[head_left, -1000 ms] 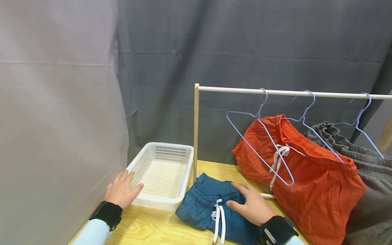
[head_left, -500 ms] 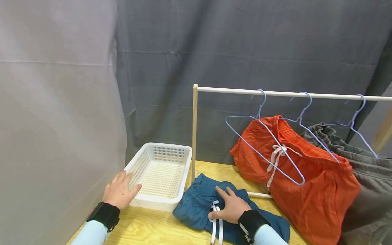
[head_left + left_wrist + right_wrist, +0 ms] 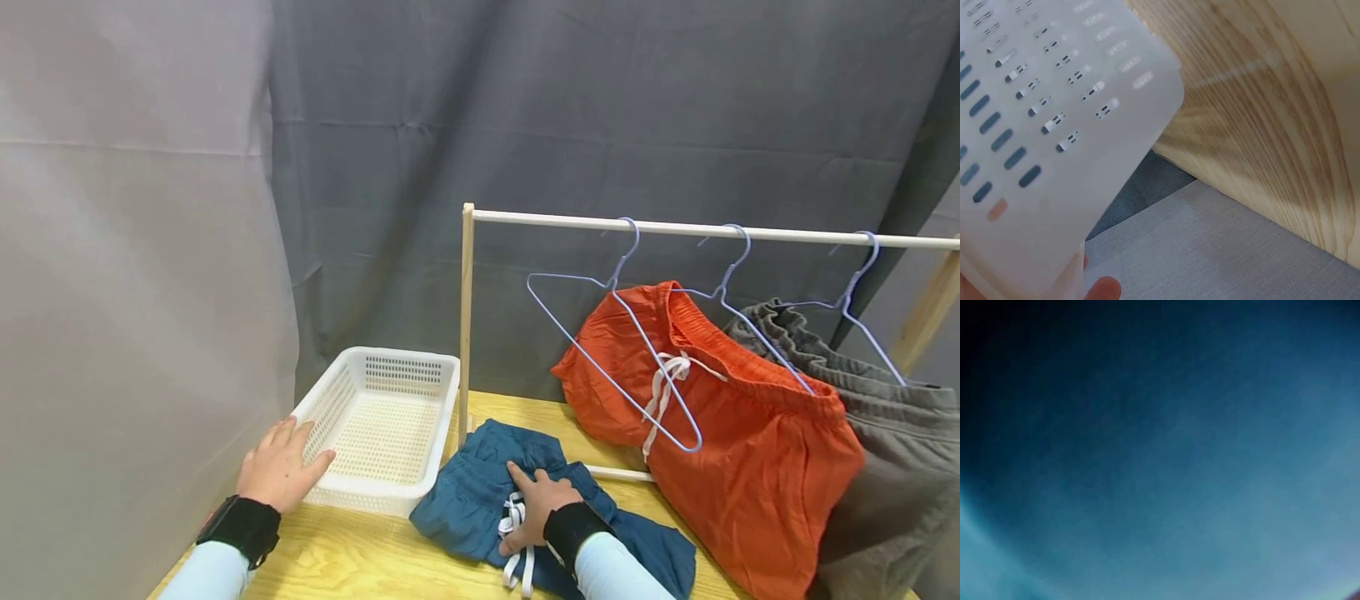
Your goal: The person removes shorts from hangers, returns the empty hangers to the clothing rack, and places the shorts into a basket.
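Note:
A white plastic basket (image 3: 375,492) with slotted walls stands on the table at the left. My left hand (image 3: 277,471) grips its near left corner in the head view; fingertips (image 3: 1105,289) show beside the rim in the left wrist view. Folded blue shorts (image 3: 468,500) with white drawstrings (image 3: 516,525) lie right of the basket. On top of them rests my right hand (image 3: 542,508), its fingers spread over the cloth and its thumb by the drawstrings. Blurred blue cloth (image 3: 1179,456) fills the right wrist view.
A wooden rack (image 3: 467,333) carries several blue-purple hangers; the leftmost hanger (image 3: 577,342) is bare. Orange shorts (image 3: 750,467) and grey shorts (image 3: 877,450) stand in front of the grey curtain at the right. A pale cloth wall (image 3: 135,292) closes off the left side.
My right hand has moved left across the blue shorts, toward the drawstrings, and lower onto the cloth. The left hand stays at the basket. The view has shifted slightly, and the leftmost hanger sways.

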Demonstrator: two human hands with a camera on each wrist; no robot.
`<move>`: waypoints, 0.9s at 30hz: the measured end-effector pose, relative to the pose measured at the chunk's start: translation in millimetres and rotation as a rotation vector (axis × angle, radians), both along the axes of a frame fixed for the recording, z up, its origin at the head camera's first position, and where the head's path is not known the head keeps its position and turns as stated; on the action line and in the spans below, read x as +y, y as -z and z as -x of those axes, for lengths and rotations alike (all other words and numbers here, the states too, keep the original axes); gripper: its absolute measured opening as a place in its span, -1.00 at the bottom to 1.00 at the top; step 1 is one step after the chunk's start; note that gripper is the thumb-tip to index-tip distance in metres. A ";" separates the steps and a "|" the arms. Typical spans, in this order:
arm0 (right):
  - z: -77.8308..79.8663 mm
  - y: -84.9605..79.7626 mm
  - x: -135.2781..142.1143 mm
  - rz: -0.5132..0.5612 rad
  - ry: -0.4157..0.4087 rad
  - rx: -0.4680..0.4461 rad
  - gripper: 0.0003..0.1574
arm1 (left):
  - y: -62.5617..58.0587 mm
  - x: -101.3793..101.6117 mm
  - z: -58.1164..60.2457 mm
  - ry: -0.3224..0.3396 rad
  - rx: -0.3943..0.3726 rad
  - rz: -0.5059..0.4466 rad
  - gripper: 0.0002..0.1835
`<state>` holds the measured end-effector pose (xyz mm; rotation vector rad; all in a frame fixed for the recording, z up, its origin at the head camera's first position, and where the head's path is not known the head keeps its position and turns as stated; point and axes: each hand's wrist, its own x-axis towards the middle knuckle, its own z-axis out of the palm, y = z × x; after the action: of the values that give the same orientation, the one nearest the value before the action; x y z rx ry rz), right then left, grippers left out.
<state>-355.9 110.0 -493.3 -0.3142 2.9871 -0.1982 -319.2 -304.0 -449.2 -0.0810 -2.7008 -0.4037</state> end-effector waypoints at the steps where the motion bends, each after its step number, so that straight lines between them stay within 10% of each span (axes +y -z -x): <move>1: 1.2 0.0 0.5 0.005 -0.003 -0.001 0.59 | -0.4 0.4 -0.6 -0.001 0.000 0.000 -0.20; 27: 3.6 -4.7 11.6 0.036 -0.030 0.032 0.33 | -2.0 1.5 -0.3 -0.004 -0.038 -0.008 -0.18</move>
<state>-359.5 121.5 -488.6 -0.3696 3.0110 -0.2463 -319.0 -302.5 -447.2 -0.0661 -2.7363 -0.4196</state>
